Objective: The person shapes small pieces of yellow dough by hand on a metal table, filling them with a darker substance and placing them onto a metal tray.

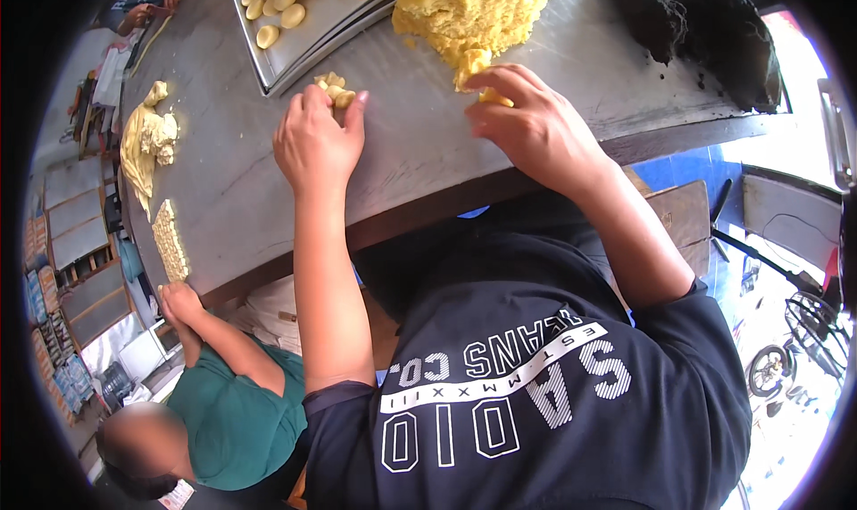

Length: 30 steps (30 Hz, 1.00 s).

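My left hand (319, 141) is closed on several small lumps of pale dough (335, 90), which stick out between thumb and fingers above the grey table (241, 171). To its right, my right hand (544, 126) has its fingers curled round a piece of yellow dough (496, 97). That hand sits at the near tip of a large, crumbly yellow dough mound (473, 14), where a narrow bit (473, 62) breaks away from the mass. Beyond my left hand lies a metal tray (308, 44) holding several smooth, round dough balls (290, 15).
A black lumpy mass (723, 41) lies at the far right. On the left are a pale dough heap (152, 144) and rows of small dough pieces (170, 242). A co-worker in a green shirt (241, 412) reaches there; another person's hand (138, 17) shows far left.
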Available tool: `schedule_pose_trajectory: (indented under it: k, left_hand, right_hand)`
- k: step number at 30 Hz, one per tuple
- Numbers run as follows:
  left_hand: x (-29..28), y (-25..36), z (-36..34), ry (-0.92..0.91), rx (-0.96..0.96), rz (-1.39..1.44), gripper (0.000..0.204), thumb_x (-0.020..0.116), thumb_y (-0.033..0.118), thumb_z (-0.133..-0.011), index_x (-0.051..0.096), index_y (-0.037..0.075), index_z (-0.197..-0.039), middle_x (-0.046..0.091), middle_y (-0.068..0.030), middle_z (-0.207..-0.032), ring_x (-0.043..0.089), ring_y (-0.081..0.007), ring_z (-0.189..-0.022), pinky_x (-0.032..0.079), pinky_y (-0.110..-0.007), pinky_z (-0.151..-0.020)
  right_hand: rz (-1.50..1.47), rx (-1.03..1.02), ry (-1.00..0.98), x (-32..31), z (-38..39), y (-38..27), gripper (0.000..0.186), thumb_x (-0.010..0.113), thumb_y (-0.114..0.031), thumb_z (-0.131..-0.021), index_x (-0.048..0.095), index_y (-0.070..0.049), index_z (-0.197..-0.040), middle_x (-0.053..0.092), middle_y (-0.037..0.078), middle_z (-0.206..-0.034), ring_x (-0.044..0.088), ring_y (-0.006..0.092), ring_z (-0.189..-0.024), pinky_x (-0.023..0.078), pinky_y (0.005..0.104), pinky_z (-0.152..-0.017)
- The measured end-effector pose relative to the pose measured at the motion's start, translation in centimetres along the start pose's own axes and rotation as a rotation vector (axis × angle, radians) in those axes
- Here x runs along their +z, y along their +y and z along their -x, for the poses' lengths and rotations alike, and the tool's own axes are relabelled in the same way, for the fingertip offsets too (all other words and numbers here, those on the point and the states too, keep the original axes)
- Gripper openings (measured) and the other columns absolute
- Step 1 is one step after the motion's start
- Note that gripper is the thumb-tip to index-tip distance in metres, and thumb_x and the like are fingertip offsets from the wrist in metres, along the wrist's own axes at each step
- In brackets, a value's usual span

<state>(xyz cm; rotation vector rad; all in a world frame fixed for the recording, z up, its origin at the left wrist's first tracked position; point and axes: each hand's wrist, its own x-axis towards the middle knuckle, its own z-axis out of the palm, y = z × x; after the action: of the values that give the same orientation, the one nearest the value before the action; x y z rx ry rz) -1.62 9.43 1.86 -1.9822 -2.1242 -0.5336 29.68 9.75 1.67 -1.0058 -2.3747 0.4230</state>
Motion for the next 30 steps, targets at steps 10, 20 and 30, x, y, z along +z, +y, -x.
schedule_pose_trajectory:
  k: [10,20,30]
  left_hand:
    - [1.0,-0.6,0.5,0.102,0.079,-0.049,0.023,0.085,0.03,-0.097,0.074,0.01,-0.096,0.071,-0.0087,-0.102,0.072,-0.0377,-0.096,0.056,-0.052,-0.089]
    - [-1.5,-2.3,6.6,-0.042,-0.434,1.18,0.017,0.083,-0.004,-0.104,0.075,-0.002,-0.119,0.08,-0.0077,-0.115,0.076,-0.014,-0.102,0.06,-0.028,-0.098]
    - [-1.9,0.0,8.8,-0.089,0.16,0.609,0.028,0.089,0.008,-0.099,0.082,0.001,-0.125,0.075,-0.0106,-0.118,0.075,-0.027,-0.096,0.063,-0.04,-0.09]
  right_hand:
    - [0.153,-0.124,-0.042,1.6,-5.0,-1.2,0.015,0.07,-0.009,-0.096,0.077,-0.003,-0.109,0.075,0.015,-0.12,0.075,0.0336,-0.113,0.067,0.0431,-0.093]
    - [0.371,-0.2,-0.37,4.7,-9.5,-2.6,0.022,0.074,-0.015,-0.092,0.077,0.002,-0.107,0.075,0.021,-0.119,0.075,0.0336,-0.115,0.069,0.0424,-0.079]
    - [0.032,-0.066,0.006,-0.9,1.5,2.7,0.038,0.086,-0.011,-0.09,0.082,-0.007,-0.128,0.079,0.008,-0.139,0.073,0.0329,-0.126,0.062,0.0457,-0.106]
